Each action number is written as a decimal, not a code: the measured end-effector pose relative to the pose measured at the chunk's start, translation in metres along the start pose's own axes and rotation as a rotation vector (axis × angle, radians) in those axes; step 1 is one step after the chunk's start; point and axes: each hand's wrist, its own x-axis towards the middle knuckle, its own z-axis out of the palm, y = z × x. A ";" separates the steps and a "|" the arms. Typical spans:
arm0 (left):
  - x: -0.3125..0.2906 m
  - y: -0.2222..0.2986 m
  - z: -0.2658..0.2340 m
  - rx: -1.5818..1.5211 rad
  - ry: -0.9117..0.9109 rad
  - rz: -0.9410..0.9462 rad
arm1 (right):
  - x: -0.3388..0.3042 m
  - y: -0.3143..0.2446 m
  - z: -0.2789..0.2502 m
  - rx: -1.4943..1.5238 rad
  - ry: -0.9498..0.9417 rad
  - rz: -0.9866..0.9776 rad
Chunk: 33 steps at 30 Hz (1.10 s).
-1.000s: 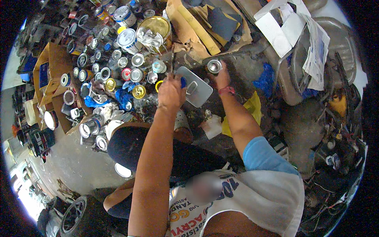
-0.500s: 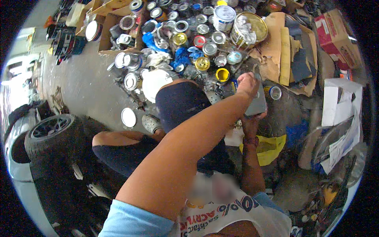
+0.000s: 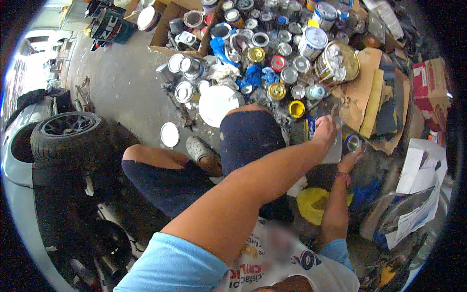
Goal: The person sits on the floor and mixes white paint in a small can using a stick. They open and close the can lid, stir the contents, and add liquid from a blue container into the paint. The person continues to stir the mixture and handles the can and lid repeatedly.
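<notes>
My left hand (image 3: 325, 130) reaches across my body, its fingers closed at a flat grey board (image 3: 333, 152); what else it may hold is hidden. My right hand (image 3: 351, 159) is beside the board, its fingers round the lower side of a small metal can (image 3: 352, 143). That can has a silvery round top and a blue side. A blue and yellow packet (image 3: 310, 127) lies just left of my left hand. Close by, a yellow-topped can (image 3: 296, 109) stands among the others. Near my right forearm is a yellow bag (image 3: 311, 207).
Several paint cans and tubs crowd the floor ahead, with a large tub (image 3: 335, 61) among them. Flattened cardboard (image 3: 362, 92) lies right of them, beside a white box (image 3: 422, 168). A wheel (image 3: 68, 127) is at the left; a white lid (image 3: 170, 135) lies near my foot.
My right hand has let go of the grey board's lower end and moved to the metal can. My left hand remains at the board. The whole view has shifted.
</notes>
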 end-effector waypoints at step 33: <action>0.014 -0.014 0.011 -0.138 -0.015 0.032 | 0.073 -0.594 -0.150 0.524 -0.295 -1.035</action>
